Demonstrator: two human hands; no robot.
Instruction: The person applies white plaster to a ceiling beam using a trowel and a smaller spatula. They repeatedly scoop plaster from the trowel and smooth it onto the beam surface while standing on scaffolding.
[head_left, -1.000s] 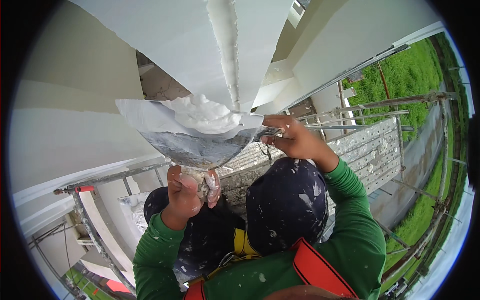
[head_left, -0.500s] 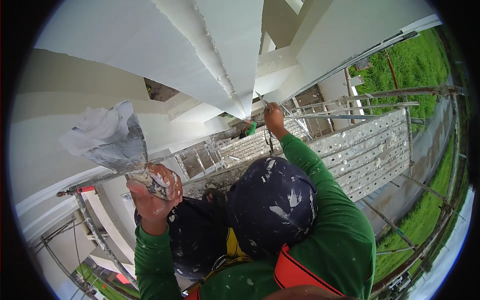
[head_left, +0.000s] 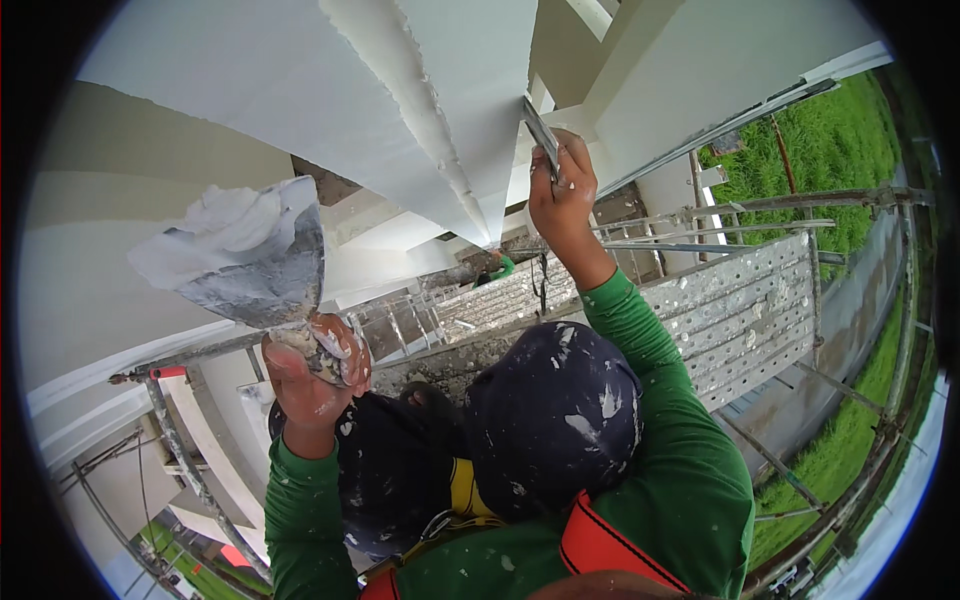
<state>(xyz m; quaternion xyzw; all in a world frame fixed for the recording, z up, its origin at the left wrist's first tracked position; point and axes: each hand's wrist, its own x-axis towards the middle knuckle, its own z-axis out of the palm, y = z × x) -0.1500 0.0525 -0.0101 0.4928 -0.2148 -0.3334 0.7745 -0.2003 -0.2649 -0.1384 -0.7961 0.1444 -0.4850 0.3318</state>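
Note:
My left hand (head_left: 312,385) is closed around the handle of a wide putty knife (head_left: 268,275), held out to the left. A thick heap of white putty (head_left: 225,230) covers much of its blade and hangs past the edge. Up ahead, my right hand (head_left: 567,200) grips a second putty knife (head_left: 541,132); its narrow metal blade is seen edge-on. That blade is at the right edge of a white column (head_left: 470,75); whether it touches the face is hard to tell. A rough-edged groove (head_left: 395,70) runs down the column.
Perforated scaffold planks (head_left: 740,310), spotted with white, lie at right. Scaffold pipes (head_left: 850,198) cross toward the grass (head_left: 800,150). My knees in dark, splattered trousers (head_left: 555,415) are below. Farther down, a green-sleeved arm of another person (head_left: 500,268) shows beside the column.
My right hand has moved up along the column's right edge, and more of its knife shows. The left hand with the loaded putty knife has shifted slightly right and up.

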